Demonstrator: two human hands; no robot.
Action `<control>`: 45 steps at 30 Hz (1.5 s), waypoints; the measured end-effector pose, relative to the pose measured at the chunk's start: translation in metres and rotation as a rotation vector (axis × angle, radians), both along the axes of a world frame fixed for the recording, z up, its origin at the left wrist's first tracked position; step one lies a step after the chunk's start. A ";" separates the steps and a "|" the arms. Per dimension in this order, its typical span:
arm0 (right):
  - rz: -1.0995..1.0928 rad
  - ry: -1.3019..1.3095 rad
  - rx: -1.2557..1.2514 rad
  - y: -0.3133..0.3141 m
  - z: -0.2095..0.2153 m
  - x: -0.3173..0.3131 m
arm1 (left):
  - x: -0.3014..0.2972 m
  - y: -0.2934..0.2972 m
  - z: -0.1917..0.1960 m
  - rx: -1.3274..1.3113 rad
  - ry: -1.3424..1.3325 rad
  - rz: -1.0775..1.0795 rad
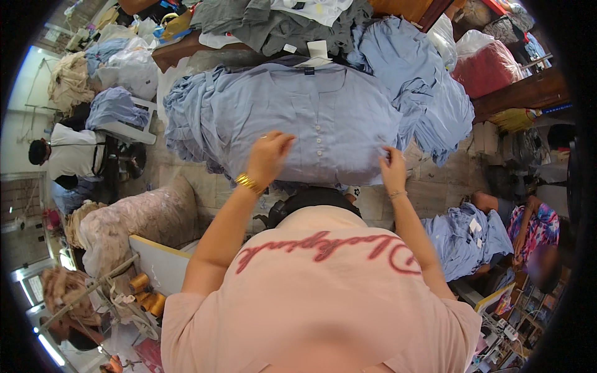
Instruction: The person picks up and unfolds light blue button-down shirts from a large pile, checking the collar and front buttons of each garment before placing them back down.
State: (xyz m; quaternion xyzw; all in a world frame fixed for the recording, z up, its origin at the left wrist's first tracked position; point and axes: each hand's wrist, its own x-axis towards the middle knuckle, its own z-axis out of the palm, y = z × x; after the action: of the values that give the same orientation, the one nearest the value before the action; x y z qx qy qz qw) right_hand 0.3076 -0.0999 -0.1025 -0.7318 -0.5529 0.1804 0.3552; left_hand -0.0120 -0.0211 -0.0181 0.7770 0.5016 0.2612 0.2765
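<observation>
A light blue button-front shirt [348,115] lies spread face up in front of me, its collar at the far side and a row of buttons down the middle. My left hand [272,154], with a ring and a gold bracelet, is over the left half of its front; the fingers are bent together, and what they hold, if anything, is hidden. At the shirt's right side, my right hand [393,169] pinches the fabric between thumb and fingers. More blue garments [193,118] are bunched under and left of the shirt.
Another blue garment pile [413,74] adjoins the shirt's right side, and dark grey clothes [280,28] lie beyond it. A stuffed, pale patterned sack [140,217] and thread cones [149,298] are at left. A seated person [535,236] at right is beside blue garments; another person [74,149] is far left.
</observation>
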 end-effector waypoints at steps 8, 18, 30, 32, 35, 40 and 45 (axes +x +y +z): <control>0.276 0.543 -0.112 0.034 0.028 -0.075 | 0.055 0.018 -0.046 0.355 0.064 -0.057; 0.283 0.558 -0.251 0.033 0.012 -0.067 | 0.041 0.014 -0.032 -0.073 -0.021 0.026; 0.247 0.728 -0.354 0.024 0.006 -0.028 | 0.067 0.019 -0.058 -0.221 -0.168 0.157; 0.222 0.837 -0.414 0.017 0.013 -0.010 | 0.061 0.015 -0.046 -0.449 -0.351 0.236; 0.180 0.923 -0.510 0.007 0.012 0.030 | 0.062 -0.001 -0.036 -0.618 -0.693 0.367; 0.145 0.880 -0.502 -0.022 0.002 0.125 | 0.077 -0.027 -0.036 -0.730 -1.278 0.671; -0.178 0.952 -0.560 -0.073 -0.049 0.240 | 0.076 -0.042 -0.062 -0.521 -1.458 0.995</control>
State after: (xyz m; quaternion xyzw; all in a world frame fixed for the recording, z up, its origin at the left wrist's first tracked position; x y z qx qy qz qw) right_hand 0.5474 -0.1731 -0.1512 -0.6798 -0.1984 0.6003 0.3717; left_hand 0.0644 -0.0634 -0.0800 0.0278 0.5225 0.6539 0.5465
